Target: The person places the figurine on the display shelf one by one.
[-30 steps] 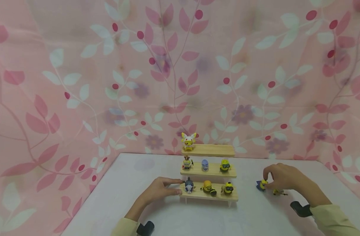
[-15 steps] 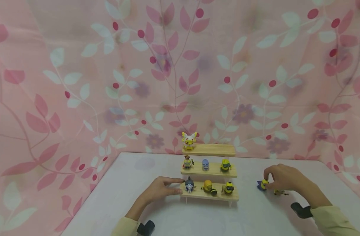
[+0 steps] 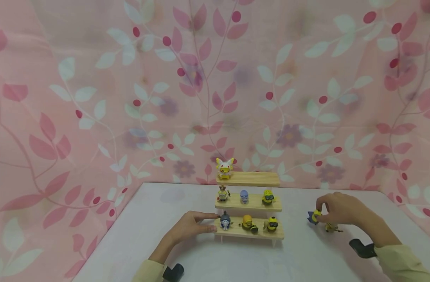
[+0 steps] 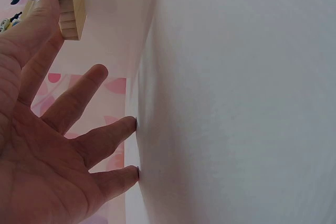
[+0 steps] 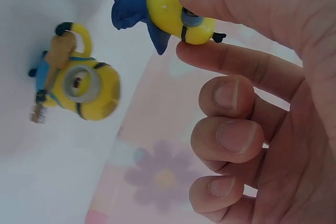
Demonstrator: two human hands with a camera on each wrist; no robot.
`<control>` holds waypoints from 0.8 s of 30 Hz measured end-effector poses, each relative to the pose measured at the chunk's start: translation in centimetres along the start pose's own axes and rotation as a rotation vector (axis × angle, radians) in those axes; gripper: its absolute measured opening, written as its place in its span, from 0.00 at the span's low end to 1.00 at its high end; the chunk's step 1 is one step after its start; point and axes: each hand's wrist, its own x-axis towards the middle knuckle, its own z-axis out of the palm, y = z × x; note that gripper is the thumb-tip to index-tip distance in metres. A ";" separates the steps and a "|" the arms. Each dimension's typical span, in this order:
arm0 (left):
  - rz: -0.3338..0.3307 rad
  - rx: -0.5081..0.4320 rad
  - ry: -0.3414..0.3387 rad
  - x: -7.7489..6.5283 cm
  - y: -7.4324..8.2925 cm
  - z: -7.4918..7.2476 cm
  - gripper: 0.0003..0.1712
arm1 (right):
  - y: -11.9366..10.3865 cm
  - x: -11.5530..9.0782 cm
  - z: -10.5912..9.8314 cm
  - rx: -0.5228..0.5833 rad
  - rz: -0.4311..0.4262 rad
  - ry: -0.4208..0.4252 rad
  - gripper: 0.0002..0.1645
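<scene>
My right hand (image 3: pixel 345 211) pinches a Minion figurine in blue (image 5: pixel 170 14) by its yellow head, between thumb and index finger; the other fingers curl loosely below. It appears held just off the white table. Close by stands a second Minion figurine (image 5: pixel 86 82), with a brown guitar, partly behind the hand in the head view. My left hand (image 3: pixel 190 229) grips the left end of the bottom tier of a three-tier wooden display stand (image 3: pixel 236 232) with thumb and index finger. Its other fingers are spread, as the left wrist view shows. A dark-haired figurine (image 3: pixel 225 221) sits beside those fingertips.
Two Minion figurines (image 3: pixel 247 222) share the bottom tier. Three figurines, one pale blue (image 3: pixel 244 196), stand on the middle tier. A white-and-yellow figurine (image 3: pixel 224 168) is at the top tier's left end. Pink floral cloth (image 3: pixel 200 98) hangs behind the white table (image 3: pixel 148 207).
My right hand has raised the blue-clad Minion figurine slightly and shifted a little to the right. My left hand has stayed at the stand.
</scene>
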 end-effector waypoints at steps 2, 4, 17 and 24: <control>0.000 0.003 -0.002 0.0 -0.1 0.0 0.22 | -0.2 -0.1 -0.4 -0.003 -0.011 0.013 0.14; 0.001 0.012 -0.002 0.0 -0.1 0.0 0.22 | -0.5 -0.2 -0.8 -0.014 -0.027 0.034 0.13; 0.020 0.025 -0.003 0.0 -0.1 -0.1 0.23 | -1.8 -0.9 -4.0 -0.035 -0.138 0.201 0.14; 0.012 0.037 -0.001 -0.1 0.2 -0.1 0.23 | -2.4 -0.9 -5.4 -0.061 -0.142 0.246 0.15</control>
